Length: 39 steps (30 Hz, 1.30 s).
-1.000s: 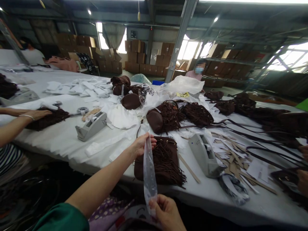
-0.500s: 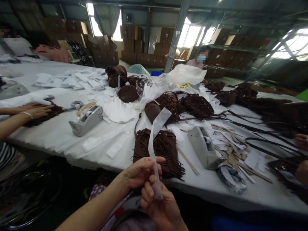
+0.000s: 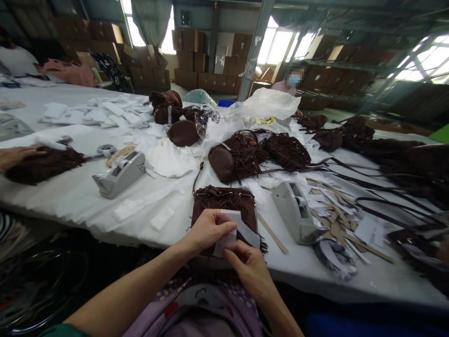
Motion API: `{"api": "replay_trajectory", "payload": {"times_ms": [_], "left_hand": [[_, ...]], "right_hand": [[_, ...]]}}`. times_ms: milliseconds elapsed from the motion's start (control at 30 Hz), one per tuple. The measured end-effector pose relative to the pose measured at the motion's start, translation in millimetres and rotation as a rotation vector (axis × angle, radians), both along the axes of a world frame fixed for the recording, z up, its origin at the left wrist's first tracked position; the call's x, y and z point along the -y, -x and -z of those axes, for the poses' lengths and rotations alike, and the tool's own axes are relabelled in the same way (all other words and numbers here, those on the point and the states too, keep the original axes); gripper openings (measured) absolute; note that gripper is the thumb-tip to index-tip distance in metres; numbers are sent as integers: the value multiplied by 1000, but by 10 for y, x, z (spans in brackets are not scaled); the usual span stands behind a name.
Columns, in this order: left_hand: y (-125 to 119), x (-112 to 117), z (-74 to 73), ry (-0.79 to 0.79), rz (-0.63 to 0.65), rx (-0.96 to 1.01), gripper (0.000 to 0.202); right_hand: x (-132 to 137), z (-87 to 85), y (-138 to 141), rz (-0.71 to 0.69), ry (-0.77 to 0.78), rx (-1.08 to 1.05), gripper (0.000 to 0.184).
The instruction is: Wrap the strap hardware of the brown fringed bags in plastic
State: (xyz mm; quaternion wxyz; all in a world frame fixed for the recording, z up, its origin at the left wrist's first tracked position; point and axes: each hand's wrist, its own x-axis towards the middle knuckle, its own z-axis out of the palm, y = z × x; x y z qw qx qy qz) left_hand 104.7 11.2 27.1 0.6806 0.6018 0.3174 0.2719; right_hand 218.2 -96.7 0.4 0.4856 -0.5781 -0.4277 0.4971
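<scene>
Between my two hands is a strip of thin white paper [image 3: 229, 219], folded over at my fingers, with a loose end slanting down to the right. My left hand [image 3: 206, 230] pinches it from the left, thumb on top. Lower down, my right hand [image 3: 248, 262] grips its bottom part between thumb and fingers. Just behind the strip a dark brown fringed bag [image 3: 224, 194] lies at the table's near edge, its gold eyelets showing along the top. My hands and the paper hide much of its lower half.
Grey tape dispensers [image 3: 296, 215] [image 3: 121, 173] stand on both sides. To the right lie a wrapped tape roll [image 3: 335, 258] and a heap of card strips [image 3: 336, 220]. More brown bags [image 3: 238, 157] lie behind. At left, a co-worker's hand [image 3: 17, 157] rests on another fringed bag [image 3: 45, 164].
The long hanging strip is now folded shorter. Both hands have moved slightly, the right one up and to the right, and the co-worker's hand at left has shifted left.
</scene>
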Motion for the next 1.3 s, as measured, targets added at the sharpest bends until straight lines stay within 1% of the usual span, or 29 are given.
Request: {"api": "replay_trajectory", "payload": {"times_ms": [67, 100, 233, 267, 333, 400, 500, 667, 767, 833, 900, 933, 967, 1000, 1033, 1067, 1100, 1133, 1200, 1233, 1300], "left_hand": [[-34, -48, -2, -17, 5, 10, 35], [-37, -69, 9, 1, 32, 24, 38], [21, -82, 118, 166, 180, 43, 46], [43, -67, 151, 187, 191, 23, 47], [83, -30, 204, 188, 166, -18, 48], [106, -2, 232, 159, 131, -48, 44], [107, 0, 235, 94, 71, -69, 36], [54, -14, 209, -157, -37, -222, 27], [3, -10, 199, -211, -47, -239, 29], [-25, -67, 209, -236, -17, -231, 35], [-32, -234, 243, -277, 22, -233, 42], [-25, -369, 271, -306, -2, -257, 46], [-13, -537, 308, -337, -62, -298, 48], [1, -733, 353, -368, -156, -352, 48], [11, -947, 405, -396, -302, -446, 44], [15, -1169, 462, -407, -397, -503, 37], [5, -1389, 521, -411, -455, -543, 29], [-19, -1596, 582, -408, -496, -578, 27], [-120, -1949, 696, -383, -518, -617, 38], [-192, -2090, 745, -364, -520, -630, 43], [-359, -2308, 820, -308, -517, -642, 44]], "right_hand": [[-30, 26, 3, 17, 54, -60, 36], [-37, 36, 4, 36, 73, -94, 38], [-57, 33, 11, 172, 58, -225, 38], [-65, 29, 13, 193, 44, -270, 38], [-86, 29, 19, 217, 26, -337, 36], [-109, 38, 23, 233, 26, -360, 34], [-138, 47, 17, 251, 40, -341, 33], [-195, 28, -52, 243, 94, -253, 35], [-272, 33, -104, 231, 96, -232, 37], [-347, 54, -129, 224, 72, -217, 40], [-429, 91, -139, 223, 48, -233, 41], [-467, 113, -139, 221, 38, -259, 39], [-500, 139, -135, 219, 30, -294, 37], [-526, 167, -129, 218, 25, -333, 35], [-545, 197, -121, 221, 22, -368, 34], [-557, 229, -112, 233, 21, -396, 33], [-563, 265, -104, 251, 23, -416, 32], [-564, 304, -98, 271, 29, -432, 31], [-563, 395, -95, 311, 44, -466, 29], [-564, 447, -98, 323, 53, -486, 29], [-572, 560, -108, 338, 72, -519, 32]]}}
